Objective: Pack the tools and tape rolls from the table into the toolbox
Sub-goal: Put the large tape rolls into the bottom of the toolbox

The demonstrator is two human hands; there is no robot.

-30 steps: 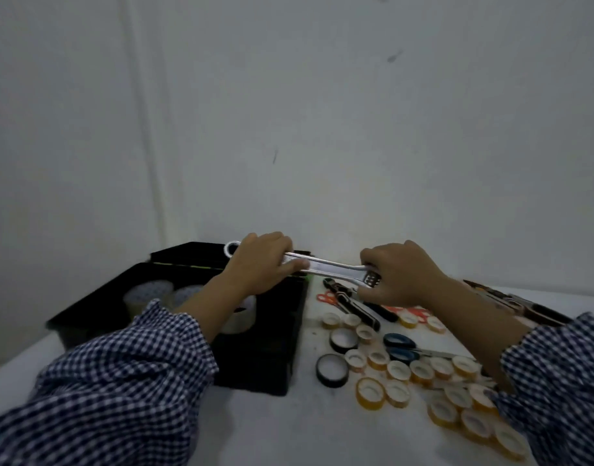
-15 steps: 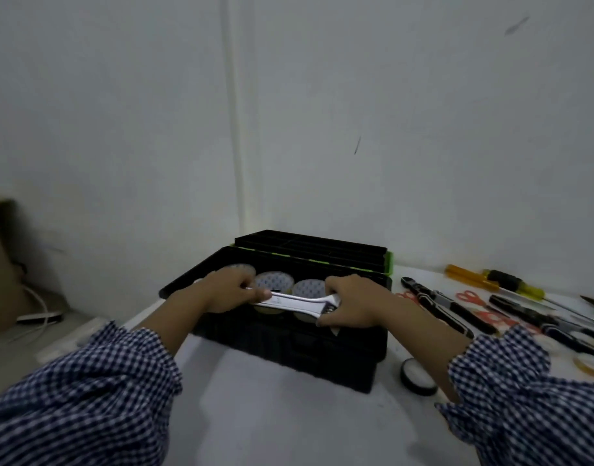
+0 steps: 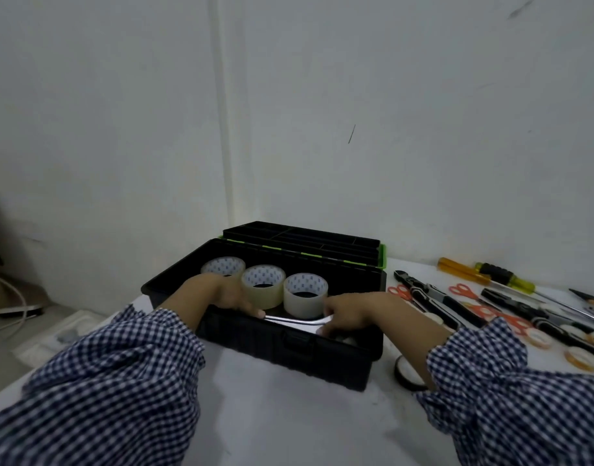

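Observation:
A black toolbox (image 3: 289,351) stands open on the white table, its lid (image 3: 302,242) tipped back. Three clear tape rolls (image 3: 263,285) stand in a row inside it. Both my hands are down in the box along its front wall, with a silver adjustable wrench (image 3: 299,320) between them. My left hand (image 3: 221,294) holds the wrench's handle end and my right hand (image 3: 353,312) grips its head end. The wrench lies low in the box, just in front of the rolls; most of it is hidden by my fingers.
To the right of the box lie pliers (image 3: 423,294), orange scissors (image 3: 464,290), yellow-handled screwdrivers (image 3: 490,275), several small yellow tape rolls (image 3: 581,358) and a black tape roll (image 3: 406,371). A wall stands close behind. A white cable (image 3: 16,297) lies on the floor at left.
Both hands have carried the wrench leftward from above the table's tools over the toolbox and lowered it inside, in front of the tape rolls. My view has swung left.

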